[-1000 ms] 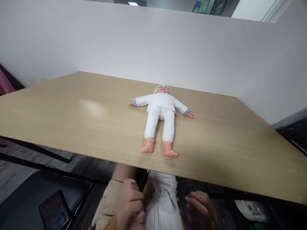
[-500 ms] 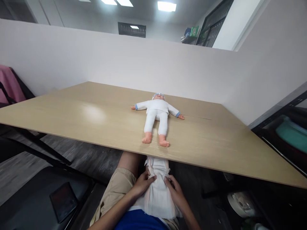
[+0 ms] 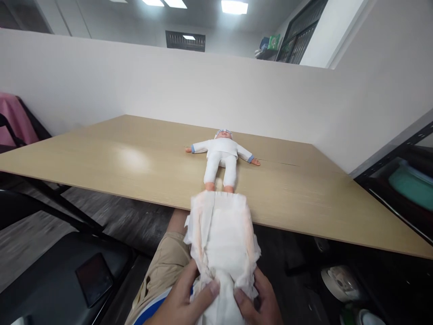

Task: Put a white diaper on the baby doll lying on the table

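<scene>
A white diaper [image 3: 226, 234] is spread open in front of me, its far end raised above the table's near edge. My left hand [image 3: 191, 293] grips its left side, thumb on the inner face and fingers tucked beneath. On the other side my right hand [image 3: 260, 298] pinches it the same way. Beyond the diaper, a baby doll [image 3: 221, 153] in a white outfit with blue cuffs lies on its back on the wooden table [image 3: 152, 171], arms spread and legs toward me. The diaper's far end hides the doll's feet.
A black chair [image 3: 43, 275] stands at lower left with a dark phone or tablet [image 3: 94, 279] on its seat. A white wall [image 3: 169, 85] runs behind the table. At right are a rack holding a teal container [image 3: 411, 183] and a white round appliance [image 3: 340, 282] on a lower level.
Both hands have lifted the diaper from my lap toward the camera. Its far end has come up from below the table edge and now covers the doll's feet from view.
</scene>
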